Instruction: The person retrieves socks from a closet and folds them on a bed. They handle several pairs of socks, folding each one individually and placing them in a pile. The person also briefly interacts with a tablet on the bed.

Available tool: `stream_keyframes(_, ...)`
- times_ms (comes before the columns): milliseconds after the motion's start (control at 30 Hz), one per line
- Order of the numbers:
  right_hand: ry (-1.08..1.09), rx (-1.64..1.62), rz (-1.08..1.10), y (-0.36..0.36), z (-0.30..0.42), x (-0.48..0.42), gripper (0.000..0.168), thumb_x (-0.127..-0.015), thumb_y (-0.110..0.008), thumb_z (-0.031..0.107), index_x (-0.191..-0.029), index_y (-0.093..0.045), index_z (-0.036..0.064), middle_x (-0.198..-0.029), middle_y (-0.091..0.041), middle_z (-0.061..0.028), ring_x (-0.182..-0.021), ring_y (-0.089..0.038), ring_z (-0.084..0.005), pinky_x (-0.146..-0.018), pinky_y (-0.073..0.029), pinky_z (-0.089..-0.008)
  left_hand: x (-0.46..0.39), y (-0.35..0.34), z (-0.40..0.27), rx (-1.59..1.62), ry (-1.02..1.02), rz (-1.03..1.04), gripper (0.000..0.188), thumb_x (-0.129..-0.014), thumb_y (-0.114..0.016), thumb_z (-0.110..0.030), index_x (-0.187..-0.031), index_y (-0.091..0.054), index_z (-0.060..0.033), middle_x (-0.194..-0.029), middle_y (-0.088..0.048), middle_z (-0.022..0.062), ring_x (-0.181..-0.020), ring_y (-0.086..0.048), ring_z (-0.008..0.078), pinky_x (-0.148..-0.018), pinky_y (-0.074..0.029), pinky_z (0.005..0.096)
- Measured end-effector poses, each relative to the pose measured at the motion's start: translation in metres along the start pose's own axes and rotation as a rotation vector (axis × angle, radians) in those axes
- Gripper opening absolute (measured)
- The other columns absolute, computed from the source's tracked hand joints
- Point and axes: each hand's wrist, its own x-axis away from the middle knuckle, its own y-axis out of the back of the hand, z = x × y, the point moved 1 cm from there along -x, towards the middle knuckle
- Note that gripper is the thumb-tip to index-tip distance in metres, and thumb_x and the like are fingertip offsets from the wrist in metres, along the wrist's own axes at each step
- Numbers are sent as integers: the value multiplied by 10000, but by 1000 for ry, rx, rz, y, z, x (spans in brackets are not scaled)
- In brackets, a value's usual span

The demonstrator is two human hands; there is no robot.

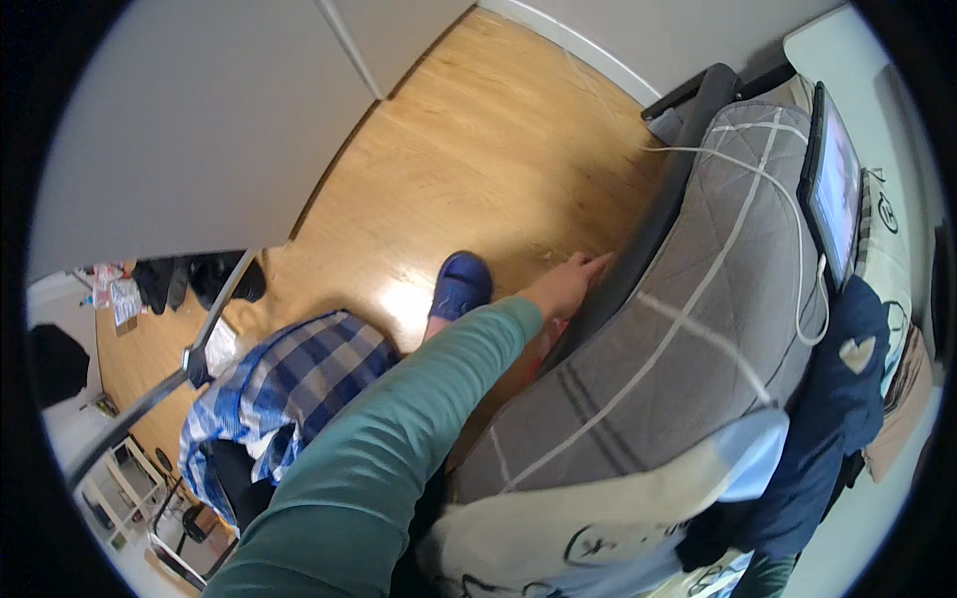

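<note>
My left hand [572, 285], in a green sleeve, reaches down beside the dark rail [635, 254] of the bed. Its fingers point to the rail, and the fingertips are partly lost at its edge, so I cannot tell whether they hold anything. Close below the wrist, a reddish thing [549, 345] shows partly between sleeve and rail. A grey quilted cover [718, 299] with pale stripes lies over the bed. My right hand is out of view; a bit of green sleeve [770, 577] shows at the lower right, near a navy garment [807, 433] with a pale heart.
A lit tablet [836, 187] leans at the bed's far side, with a white cable [796, 224] across the cover. On the wood floor [448, 164] are a blue clog [460, 288] on a foot and a blue checked bag [299, 381]. Grey cabinet doors [202, 134] stand left.
</note>
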Motion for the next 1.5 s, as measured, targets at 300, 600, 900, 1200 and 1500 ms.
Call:
stream_keyframes(300, -172, 99, -47, -15, -9, 0, 589, -862, -622, 189, -1375, -431, -29, -1353, -502, -132, -1212, -503, -257, -1055, -389, -371, -73, -61, 28, 444, 111, 248, 461, -863, -627, -237, -1277, -507, -72, -1081, -620, 211, -1045, -583, 324, -897, -479, 405)
stream_keyframes(600, -330, 186, -104, -22, 2, 14, 624, -837, -642, 207, -1372, -426, -31, -1340, -506, -135, -1199, -508, -267, -1051, -392, -375, -27, -120, 16, 766, 316, 375, 349, -839, -656, -146, -1171, -597, -58, -1000, -664, 170, -977, -617, 247, -857, -497, 372)
stream_keyframes(900, -341, 214, -125, -35, 21, 32, 660, -812, -661, 224, -1369, -421, -33, -1327, -510, -139, -1186, -513, -276, -1047, -395, -378, -40, -32, 34, 821, 305, 213, 251, -815, -686, -55, -1065, -686, -45, -919, -707, 129, -909, -651, 171, -817, -514, 339)
stream_keyframes(1200, -270, 84, -35, -34, 10, 39, 695, -786, -681, 241, -1367, -415, -35, -1314, -514, -143, -1173, -518, -286, -1043, -398, -382, 48, 218, 80, 407, 197, -494, 56, -787, -693, 4, -818, -651, -16, -802, -663, 8, -740, -591, 85, -684, -499, 252)
stream_keyframes(1500, -320, -140, 165, 19, 60, 86, 731, -761, -700, 259, -1364, -410, -37, -1301, -518, -146, -1160, -523, -295, -1038, -401, -386, 82, 219, -98, -504, -404, -290, 400, -778, -647, -272, -1099, -602, -39, -1216, -567, 219, -1187, -514, 351, -981, -397, 485)
